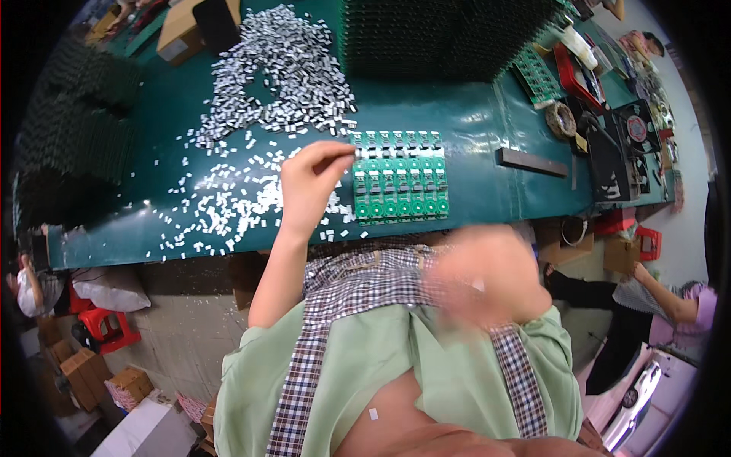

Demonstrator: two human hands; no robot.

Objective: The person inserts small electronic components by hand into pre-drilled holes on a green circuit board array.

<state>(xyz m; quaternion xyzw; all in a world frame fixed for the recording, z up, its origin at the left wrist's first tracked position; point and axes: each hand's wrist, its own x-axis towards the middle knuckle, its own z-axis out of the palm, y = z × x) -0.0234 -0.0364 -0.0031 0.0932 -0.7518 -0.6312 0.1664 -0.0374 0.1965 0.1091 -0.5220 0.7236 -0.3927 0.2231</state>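
Electronics assembly workshop: a green workbench holding a circuit board panel, heaps of small metal parts, stacked boards.

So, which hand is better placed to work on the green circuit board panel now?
The left hand, probably. Its fingertips are at the top left corner of the green circuit board panel. The right hand is blurred and off the table, near the body.

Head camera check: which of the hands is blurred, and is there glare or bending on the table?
Head view: the right hand is smeared by motion blur; the left hand is sharp at the green circuit board panel; soft glare streaks the green table; the table's near edge bows from fisheye distortion, and the picture's corners go black.
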